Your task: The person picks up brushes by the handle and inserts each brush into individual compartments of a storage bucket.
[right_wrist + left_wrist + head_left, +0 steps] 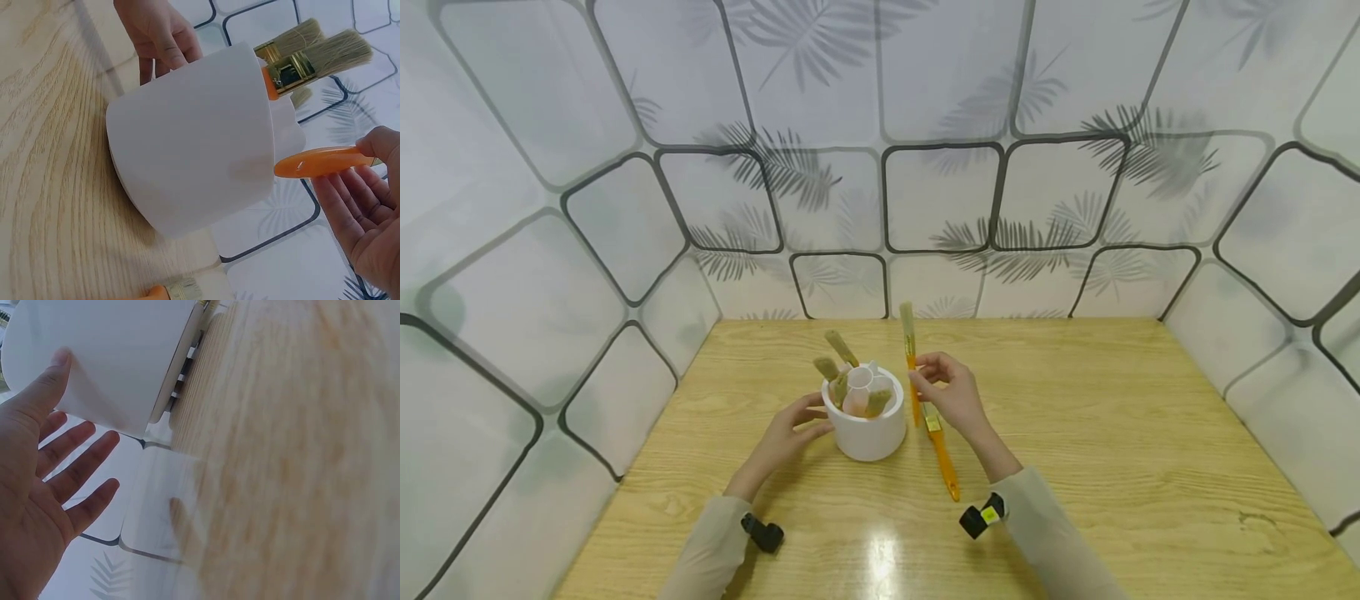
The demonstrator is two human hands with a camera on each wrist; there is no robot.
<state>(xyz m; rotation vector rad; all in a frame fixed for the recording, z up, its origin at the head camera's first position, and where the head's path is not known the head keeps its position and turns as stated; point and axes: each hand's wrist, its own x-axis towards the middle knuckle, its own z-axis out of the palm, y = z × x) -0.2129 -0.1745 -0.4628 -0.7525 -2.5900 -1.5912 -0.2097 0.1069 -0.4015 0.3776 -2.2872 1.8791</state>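
Observation:
A white round holder (pixel 870 439) stands on the table with several paintbrushes in it, their bristles up. My left hand (pixel 792 429) touches its left side with fingers spread; in the left wrist view the thumb lies along the white wall. To the right of the holder, my right hand (pixel 951 390) pinches an orange-handled paintbrush (pixel 909 335) upright, bristles up. The right wrist view shows that brush's handle end (pixel 319 161) beside the holder's rim. Another orange-handled paintbrush (pixel 943 457) lies on the table below the right hand.
The wooden table (pixel 1112 450) meets a patterned wall covering (pixel 940 200) at the back and both sides. Inside the holder rises a white central tube (pixel 861 377), with brushes around it. Each wrist wears a small black camera (pixel 765 533).

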